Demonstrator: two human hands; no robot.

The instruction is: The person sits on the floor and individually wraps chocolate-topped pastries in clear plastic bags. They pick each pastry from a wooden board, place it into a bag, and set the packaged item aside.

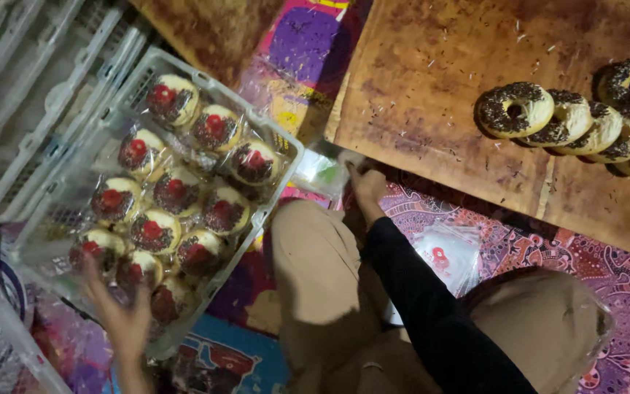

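Dim warm light, glare on plastic, motion-blurred.

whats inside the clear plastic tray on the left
The clear plastic tray holds rows of bagged doughnuts with dark sprinkles and red centres. The left hand covers part of the near row, so the full count is hidden.

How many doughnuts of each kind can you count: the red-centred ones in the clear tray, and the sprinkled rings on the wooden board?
Red-centred doughnuts in the clear tray: 12
Sprinkled ring doughnuts on the wooden board: 6 in view (the row overlaps and reaches the picture's edge)
Total: 18
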